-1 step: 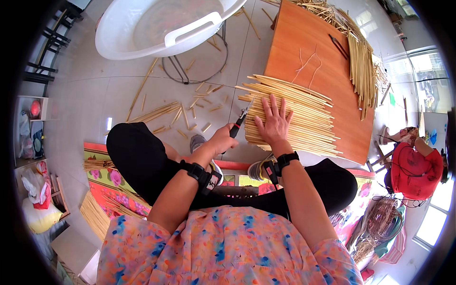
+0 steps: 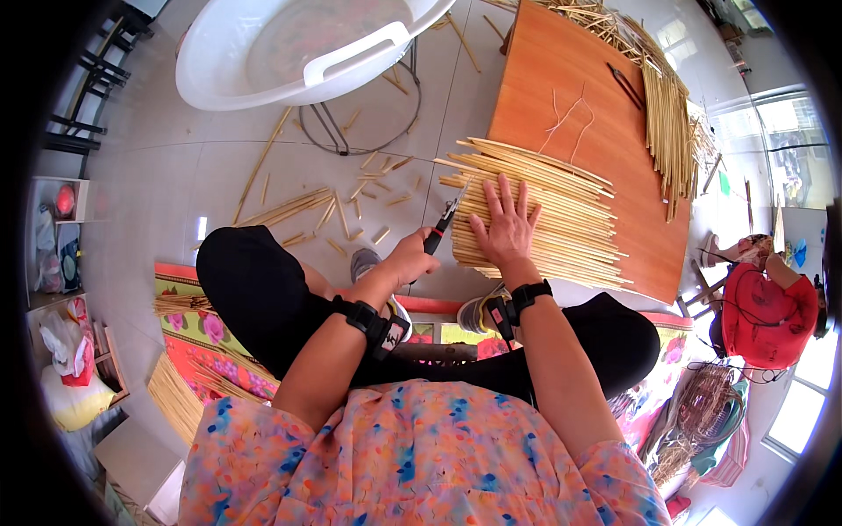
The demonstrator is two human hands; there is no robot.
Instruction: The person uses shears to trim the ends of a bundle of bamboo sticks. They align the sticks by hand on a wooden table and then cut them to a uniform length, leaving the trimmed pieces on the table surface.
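My left hand (image 2: 410,258) is closed round the black-and-red handles of a pair of shears (image 2: 440,230). Their metal blades reach up to the left ends of a layer of straw-coloured stalks (image 2: 561,223). These stalks lie side by side across the near left part of an orange-brown board (image 2: 640,219), with their left ends jutting past its edge. Flat on top of them rests my right hand (image 2: 509,223), its fingers spread. Whether a stalk is between the blades is too small to tell.
A white tub (image 2: 355,66) on a metal stand is at the far left. Cut stalk pieces (image 2: 351,206) litter the tiled floor. More stalks (image 2: 667,131) and dark pliers (image 2: 625,85) lie along the board's far right. On the right sits a red bag-like bundle (image 2: 765,316).
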